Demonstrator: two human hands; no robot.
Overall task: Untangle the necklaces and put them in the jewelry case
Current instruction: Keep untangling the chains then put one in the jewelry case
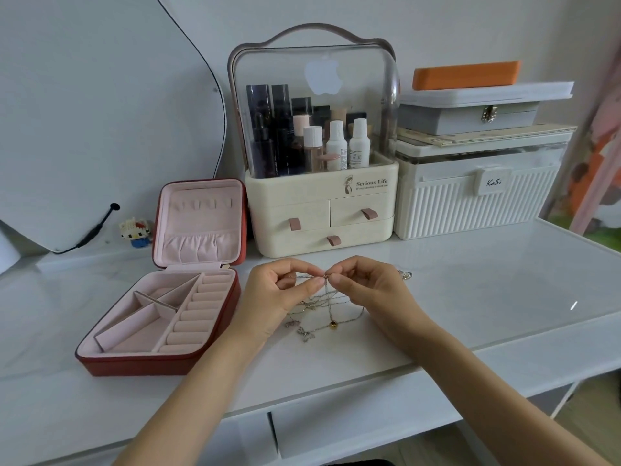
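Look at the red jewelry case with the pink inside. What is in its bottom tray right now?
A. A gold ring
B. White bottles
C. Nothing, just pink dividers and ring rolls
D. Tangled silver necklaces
C: the red jewelry case with pink lining lies open showing only dividers and ring rolls, while both hands pinch the tangled silver necklaces on the white table.
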